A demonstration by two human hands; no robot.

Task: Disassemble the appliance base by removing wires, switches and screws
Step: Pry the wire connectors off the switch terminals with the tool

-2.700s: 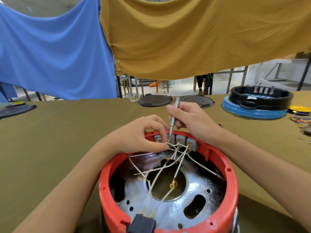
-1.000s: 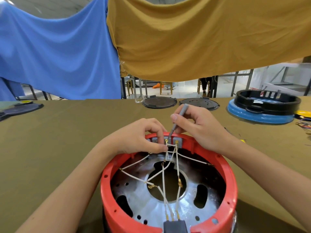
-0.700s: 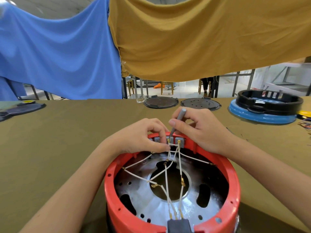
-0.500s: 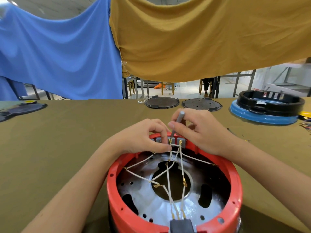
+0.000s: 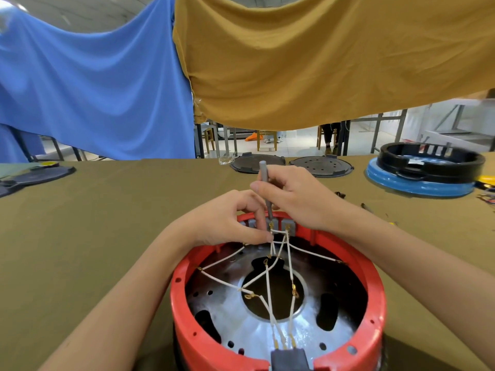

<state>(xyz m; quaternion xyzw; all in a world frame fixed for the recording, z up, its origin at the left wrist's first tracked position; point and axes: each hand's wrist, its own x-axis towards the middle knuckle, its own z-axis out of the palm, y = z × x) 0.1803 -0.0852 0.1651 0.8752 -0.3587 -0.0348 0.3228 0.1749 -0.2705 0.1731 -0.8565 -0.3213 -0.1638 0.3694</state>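
The red appliance base [image 5: 184, 311] stands open side up at the near table edge, with a shiny metal plate inside. White wires [image 5: 267, 279] with brass lugs cross the plate and run up to grey switch blocks [image 5: 288, 226] on the far rim. My right hand [image 5: 294, 199] grips a grey screwdriver [image 5: 263, 183] held nearly upright, its tip down at a brass terminal on the blocks. My left hand [image 5: 225, 223] rests on the far rim and pinches a white wire right below that terminal. A dark connector [image 5: 288, 357] sits on the near rim.
Two dark round lids [image 5: 254, 163] [image 5: 322, 166] lie at the table's far edge. A blue and black base [image 5: 426, 170] stands far right, with loose coloured wires [image 5: 486, 198] beside it. Another dark part [image 5: 34, 178] lies far left. Blue and mustard cloths hang behind.
The base has been turned a little, so the near connector sits more central. The screwdriver has come from tilted to nearly upright over the terminal. Both hands stay at the far rim.
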